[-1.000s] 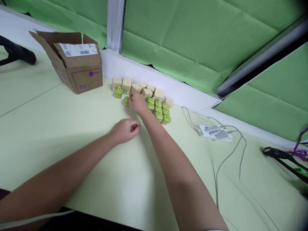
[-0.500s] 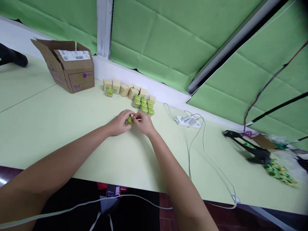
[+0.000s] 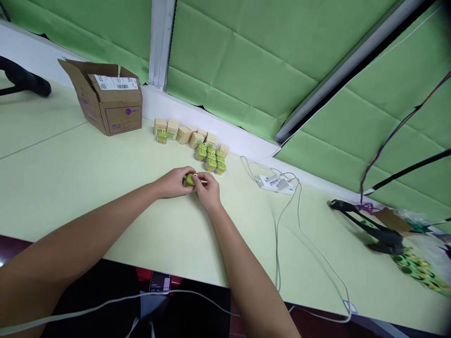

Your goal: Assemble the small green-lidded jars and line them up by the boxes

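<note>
A small clear jar with a green lid (image 3: 190, 180) is held low over the table, between both hands. My left hand (image 3: 176, 182) wraps its fingers round the jar's left side. From the right, my right hand (image 3: 207, 188) pinches at the lid, where a small pale loop shows by the fingertips. Much of the jar is hidden by the fingers. Beyond the hands stands a cluster of similar green-lidded jars (image 3: 211, 162), several with pale loops on top. One more such jar (image 3: 162, 136) stands apart on the left.
Several small tan boxes (image 3: 183, 134) line the wall behind the jars. A large open cardboard box (image 3: 121, 112) stands at the back left. To the right lie a power strip (image 3: 276, 184) with trailing white cables, a black stand (image 3: 384, 239) and a heap of green pieces (image 3: 419, 270).
The view has shifted slightly. Both hands stay together on the jar; my right fingers have moved closer against the lid, and more of its green top shows.
</note>
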The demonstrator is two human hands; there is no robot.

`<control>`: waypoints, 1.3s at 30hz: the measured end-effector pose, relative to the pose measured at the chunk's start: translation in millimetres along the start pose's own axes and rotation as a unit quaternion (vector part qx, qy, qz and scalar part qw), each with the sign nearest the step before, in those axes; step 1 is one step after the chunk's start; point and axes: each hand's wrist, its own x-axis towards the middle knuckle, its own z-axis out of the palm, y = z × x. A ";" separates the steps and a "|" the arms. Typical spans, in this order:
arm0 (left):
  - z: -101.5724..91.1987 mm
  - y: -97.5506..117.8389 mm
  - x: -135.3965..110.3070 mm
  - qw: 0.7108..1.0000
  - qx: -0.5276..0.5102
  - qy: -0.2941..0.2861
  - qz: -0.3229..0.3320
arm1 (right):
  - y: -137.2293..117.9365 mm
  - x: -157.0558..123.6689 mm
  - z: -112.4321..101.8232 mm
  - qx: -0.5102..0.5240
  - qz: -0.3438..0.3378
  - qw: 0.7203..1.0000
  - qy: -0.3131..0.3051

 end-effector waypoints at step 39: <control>4.2 5.0 1.2 0.988 -0.046 0.134 0.056 | -15.4 6.0 -9.4 0.499 0.282 0.819 -0.027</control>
